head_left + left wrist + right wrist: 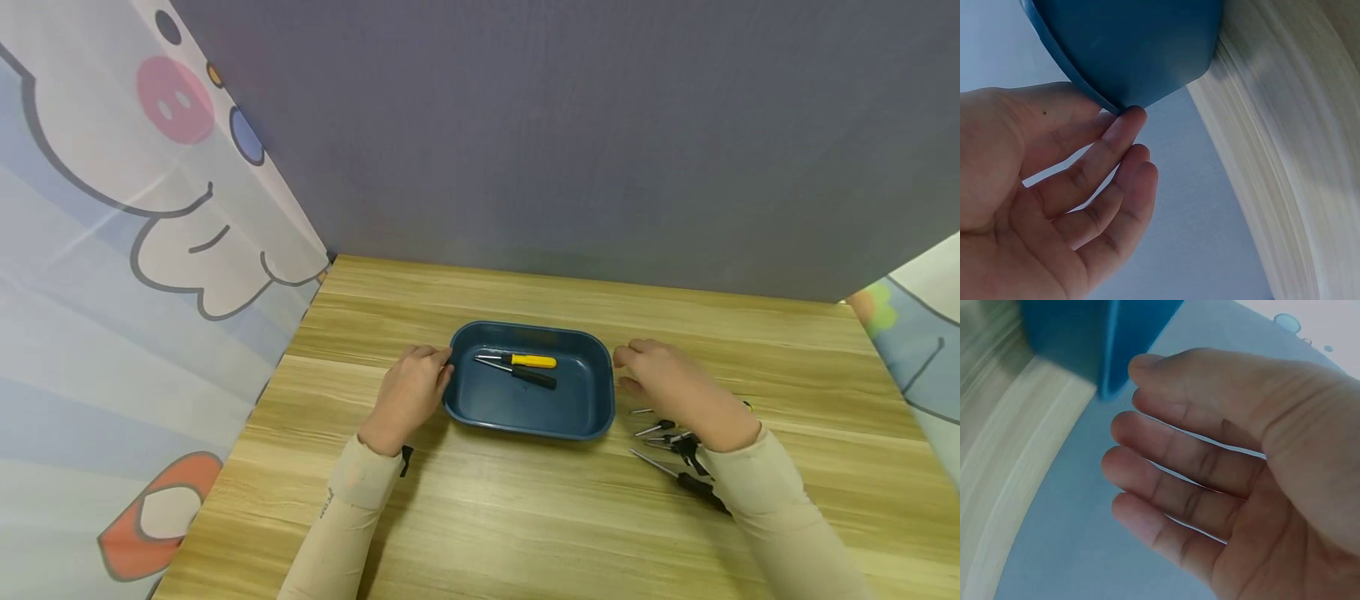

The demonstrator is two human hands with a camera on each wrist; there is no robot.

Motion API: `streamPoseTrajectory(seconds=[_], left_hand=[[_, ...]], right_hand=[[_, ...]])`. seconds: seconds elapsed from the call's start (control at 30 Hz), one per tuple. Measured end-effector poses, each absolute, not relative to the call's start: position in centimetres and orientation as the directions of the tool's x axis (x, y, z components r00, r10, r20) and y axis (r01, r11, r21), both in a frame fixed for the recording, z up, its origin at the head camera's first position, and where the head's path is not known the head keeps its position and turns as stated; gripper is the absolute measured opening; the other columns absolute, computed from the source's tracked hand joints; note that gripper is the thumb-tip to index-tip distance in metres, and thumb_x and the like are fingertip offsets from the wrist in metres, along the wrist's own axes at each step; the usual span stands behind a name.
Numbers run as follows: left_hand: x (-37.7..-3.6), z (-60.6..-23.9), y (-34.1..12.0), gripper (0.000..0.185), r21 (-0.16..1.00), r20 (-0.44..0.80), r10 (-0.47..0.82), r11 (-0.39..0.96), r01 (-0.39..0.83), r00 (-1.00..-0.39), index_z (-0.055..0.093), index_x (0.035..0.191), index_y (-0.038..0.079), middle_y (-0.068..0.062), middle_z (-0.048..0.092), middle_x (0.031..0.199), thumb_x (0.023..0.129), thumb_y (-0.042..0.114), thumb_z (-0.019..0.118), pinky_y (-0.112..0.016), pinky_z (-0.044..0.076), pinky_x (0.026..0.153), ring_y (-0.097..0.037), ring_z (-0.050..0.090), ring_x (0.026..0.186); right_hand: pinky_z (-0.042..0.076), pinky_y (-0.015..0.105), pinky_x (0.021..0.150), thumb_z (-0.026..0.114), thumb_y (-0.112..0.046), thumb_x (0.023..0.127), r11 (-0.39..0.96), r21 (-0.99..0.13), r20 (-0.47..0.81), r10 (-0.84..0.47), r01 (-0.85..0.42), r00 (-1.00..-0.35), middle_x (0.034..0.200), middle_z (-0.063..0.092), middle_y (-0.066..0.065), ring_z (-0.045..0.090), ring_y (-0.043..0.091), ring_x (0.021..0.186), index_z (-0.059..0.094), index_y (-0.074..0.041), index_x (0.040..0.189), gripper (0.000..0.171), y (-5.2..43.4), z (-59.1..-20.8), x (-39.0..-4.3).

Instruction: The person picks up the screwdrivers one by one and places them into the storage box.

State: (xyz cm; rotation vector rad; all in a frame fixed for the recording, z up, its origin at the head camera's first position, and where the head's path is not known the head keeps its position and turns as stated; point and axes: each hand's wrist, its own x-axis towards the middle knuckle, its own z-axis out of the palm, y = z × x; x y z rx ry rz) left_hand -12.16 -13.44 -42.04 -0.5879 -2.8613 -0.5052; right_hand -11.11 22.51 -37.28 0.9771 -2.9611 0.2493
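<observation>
Wood-grain surface (510,517); grey panel (570,142) behind. Tray (487,408): dark blue, rounded corners, two screwdrivers (534,362) inside. Left hand (407,393) pinches tray edge; right hand (663,379) released, just beside.

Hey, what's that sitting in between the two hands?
A blue tray sits between the left hand and the right hand, with a yellow screwdriver and a black screwdriver lying inside it. The head view shows this.

Downward head and close wrist views share tray (517,410).
</observation>
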Motion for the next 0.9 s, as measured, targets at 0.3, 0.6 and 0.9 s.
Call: streamPoseTrajectory(seconds=[0.3,0.6,0.9], left_hand=[[-12.2,-42.0,-13.4,0.026,0.283,0.239,0.351,0.867,0.411,-0.905,0.072,0.117,-0.004,-0.015,0.071,0.108,0.093,0.008,0.072,-0.042,0.058,0.083,-0.032,0.066,0.101],[-12.2,-42.0,-13.4,0.026,0.285,0.238,0.353,0.865,0.413,-0.905,0.072,0.117,-0.004,-0.016,0.071,0.108,0.094,0.008,0.071,-0.042,0.058,0.083,-0.033,0.066,0.1],[-12.3,-42.1,-13.4,0.026,0.268,0.235,0.367,0.866,0.423,-0.9,0.072,0.117,-0.004,-0.016,0.071,0.106,0.094,0.008,0.071,-0.041,0.057,0.083,-0.033,0.065,0.097]], right_hand=[[0.054,0.039,0.06,0.082,0.003,0.078,0.827,-0.152,0.082,-0.535,-0.541,-0.841,0.09,0.063,0.011,0.062,0.026,0.072,0.067,0.001,0.099,0.026,26.7,-37.7,-9.6],[0.051,0.035,0.054,0.081,0.006,0.077,0.864,-0.154,0.054,-0.477,-0.479,-0.877,0.087,0.063,0.01,0.059,0.021,0.067,0.066,0.001,0.097,0.025,31.6,-39.6,-8.4],[0.053,0.039,0.056,0.079,0.008,0.077,0.893,-0.18,0.014,-0.417,-0.412,-0.909,0.084,0.062,0.011,0.06,0.024,0.068,0.066,0.002,0.092,0.021,35.9,-41.6,-7.9]])
